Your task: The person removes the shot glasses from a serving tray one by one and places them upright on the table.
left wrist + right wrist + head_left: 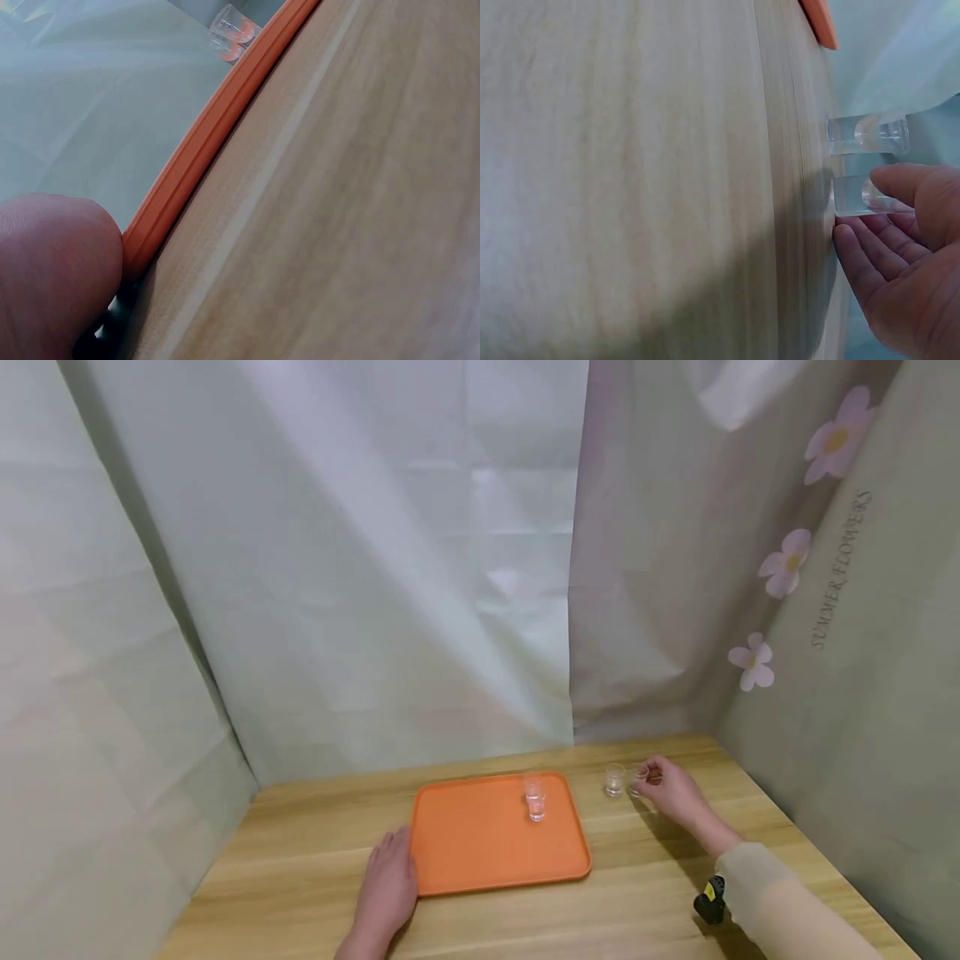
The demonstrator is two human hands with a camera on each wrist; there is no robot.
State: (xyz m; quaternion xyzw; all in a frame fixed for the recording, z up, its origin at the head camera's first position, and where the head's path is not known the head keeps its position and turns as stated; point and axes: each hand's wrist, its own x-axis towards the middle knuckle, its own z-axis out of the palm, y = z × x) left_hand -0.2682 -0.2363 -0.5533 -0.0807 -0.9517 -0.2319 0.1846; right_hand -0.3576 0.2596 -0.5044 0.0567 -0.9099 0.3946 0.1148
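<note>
An orange tray (495,839) lies on the wooden table, with two small clear shot glasses (536,808) close together near its right side. My left hand (387,881) rests along the tray's left edge, its fingers extended and its thumb side against the rim. The left wrist view shows my thumb (64,274) right at the tray's corner. Off to the right, my right hand (671,791) pinches a clear shot glass (851,196) between thumb and fingers; its base is at the tabletop. Another shot glass (615,781) stands upright just left of it.
Pale cloth (375,610) hangs behind the table and on both sides. Flowers and lettering decorate the right-hand cloth (862,693). A small black device (709,900) sits at the right sleeve. Wooden tabletop (300,852) extends left of the tray.
</note>
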